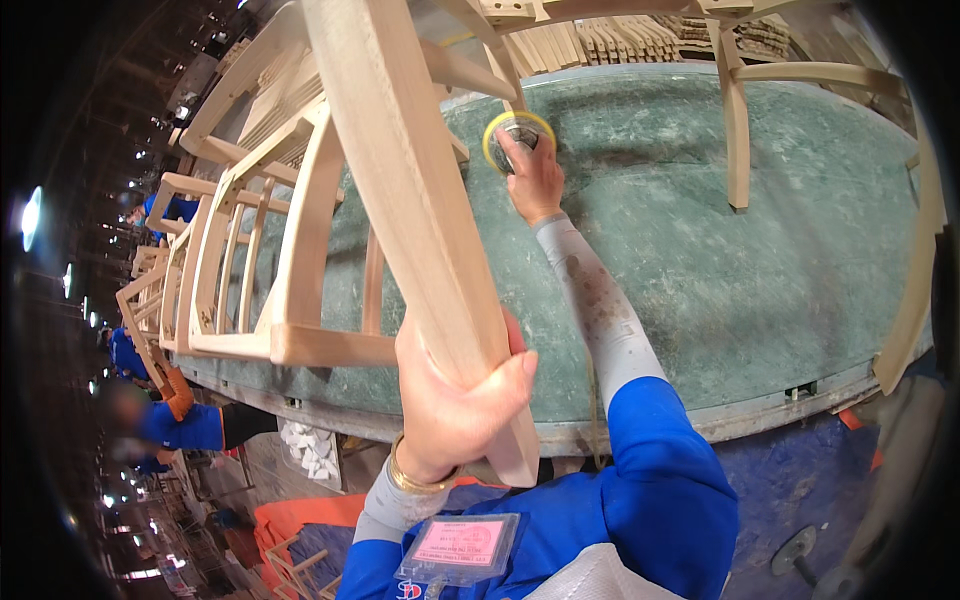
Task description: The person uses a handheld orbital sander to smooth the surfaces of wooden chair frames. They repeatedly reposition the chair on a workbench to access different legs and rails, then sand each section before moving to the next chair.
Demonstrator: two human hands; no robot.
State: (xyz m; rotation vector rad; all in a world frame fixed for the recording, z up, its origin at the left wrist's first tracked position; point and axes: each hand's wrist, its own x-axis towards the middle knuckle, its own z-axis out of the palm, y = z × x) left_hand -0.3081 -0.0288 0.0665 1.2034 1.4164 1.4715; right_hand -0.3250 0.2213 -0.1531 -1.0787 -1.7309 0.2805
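Left hand (445, 400), at dial centre: thumb and fingers closed firmly round a pale wooden post (408, 170). Right hand (537, 185), at 1 o'clock: fingers part-curled, gripping a round, yellow-rimmed tool (524, 128). Beyond these 2 hands I see the green table (700, 270), a wooden chair frame (330, 347) at 10 o'clock, and a co-worker (180, 425) in blue at 9 o'clock.

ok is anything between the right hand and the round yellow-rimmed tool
Nothing visible: the right hand is on the round yellow-rimmed tool. The thick wooden piece gripped by the left hand passes to their left in view, not between them.
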